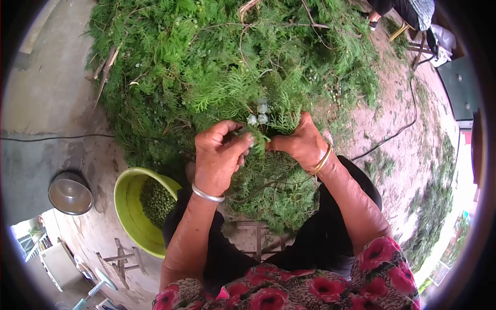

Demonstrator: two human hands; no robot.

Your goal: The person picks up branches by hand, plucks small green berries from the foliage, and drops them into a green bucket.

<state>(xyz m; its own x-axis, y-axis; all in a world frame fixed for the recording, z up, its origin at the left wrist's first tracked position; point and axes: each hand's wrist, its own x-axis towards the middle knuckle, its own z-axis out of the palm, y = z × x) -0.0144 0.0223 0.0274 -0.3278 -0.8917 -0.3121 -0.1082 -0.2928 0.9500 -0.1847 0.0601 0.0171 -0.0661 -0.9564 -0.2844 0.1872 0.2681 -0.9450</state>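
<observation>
A green evergreen sprig (283, 114) with a few pale blue-green seed cones (258, 119) is held up in front of me. My right hand (299, 142), with a gold bangle at the wrist, grips its stem between thumb and fingers. Close beside the cones, my left hand (219, 152) has its thumb and fingers curled together in a pinch. What lies between those fingertips is mostly hidden. A silver bangle circles the left wrist. More cut greenery (279, 199) lies between my knees.
A large heap of evergreen branches (170, 67) spreads ahead. To my left stand a yellow-green bucket (124, 206) holding many small green cones and a metal bowl (71, 194). Black cable (398, 132) crosses the ground on the right. Another person (400, 10) sits at the upper right.
</observation>
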